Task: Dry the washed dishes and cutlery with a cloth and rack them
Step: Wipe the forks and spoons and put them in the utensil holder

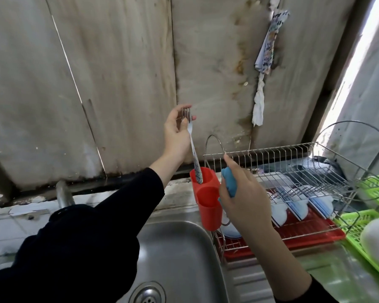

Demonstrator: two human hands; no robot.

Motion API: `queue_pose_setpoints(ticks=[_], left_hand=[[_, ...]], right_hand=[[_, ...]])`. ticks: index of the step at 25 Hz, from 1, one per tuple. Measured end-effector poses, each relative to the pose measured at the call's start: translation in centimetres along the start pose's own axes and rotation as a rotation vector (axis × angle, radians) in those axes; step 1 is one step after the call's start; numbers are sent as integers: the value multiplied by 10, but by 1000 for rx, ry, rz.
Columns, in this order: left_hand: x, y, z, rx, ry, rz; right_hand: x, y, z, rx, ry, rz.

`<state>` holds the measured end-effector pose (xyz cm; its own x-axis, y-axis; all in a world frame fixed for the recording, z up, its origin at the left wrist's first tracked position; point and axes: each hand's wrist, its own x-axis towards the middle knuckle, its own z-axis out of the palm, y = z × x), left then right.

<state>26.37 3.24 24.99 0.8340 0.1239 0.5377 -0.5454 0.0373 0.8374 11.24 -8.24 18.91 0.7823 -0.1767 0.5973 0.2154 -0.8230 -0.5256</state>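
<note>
My left hand [177,133] holds a metal fork [192,147] by its tines, handle down. The patterned handle dips into the back compartment of a red cutlery holder [206,206] hung on the left end of a wire dish rack [293,171]. My right hand [243,197] is closed on a blue cloth [229,182] just right of the holder, its forefinger raised toward the rack's top rail. White and blue bowls [298,208] stand in the rack's lower tier over a red drip tray [304,235].
A steel sink [179,254] with a drain lies below my arms, and a tap [64,193] rises at its back left. Green plastic baskets [372,215] sit to the right, one with a white object in it. A stained wall stands close behind.
</note>
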Motion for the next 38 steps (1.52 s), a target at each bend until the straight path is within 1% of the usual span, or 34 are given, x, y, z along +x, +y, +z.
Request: queue_pose_setpoints(ticks=[5, 6, 8, 10, 12, 14, 16, 22, 24, 27, 32, 34, 36, 38], left_hand=[[-7, -33, 5, -117, 7, -141], [-7, -38, 5, -153, 24, -154], [-3, -39, 4, -265, 116, -179], [7, -33, 4, -335, 201, -162], [14, -29, 5, -311, 220, -110], [12, -32, 6, -258, 181, -111], [0, -41, 8, -155, 115, -141], [-32, -66, 2, 90, -151, -151], [-34, -70, -7, 166, -208, -177], [-34, -69, -13, 218, -277, -245], [-42, -67, -16, 292, -349, -510], [-52, -63, -19, 274, -344, -541], [-63, -54, -25, 284, -289, -540], [-76, -47, -35, 301, -240, -513]], right_hand=[[1, 7, 6, 17, 26, -25], [0, 7, 6, 23, 24, -28], [0, 8, 6, 41, 23, -30], [0, 10, 6, 52, 22, -41], [-1, 12, 7, 52, 16, -47], [-1, 13, 6, 57, -15, -30], [-2, 14, 6, 67, -34, -33], [-3, 17, 5, 111, -20, -49], [-3, 17, 5, 107, -26, -48], [-2, 17, 5, 101, -37, -41], [-3, 18, 3, 199, -57, -11], [-4, 20, 3, 173, -5, -11], [-8, 16, 2, 131, 96, -43], [-14, 7, -1, 145, 176, -102]])
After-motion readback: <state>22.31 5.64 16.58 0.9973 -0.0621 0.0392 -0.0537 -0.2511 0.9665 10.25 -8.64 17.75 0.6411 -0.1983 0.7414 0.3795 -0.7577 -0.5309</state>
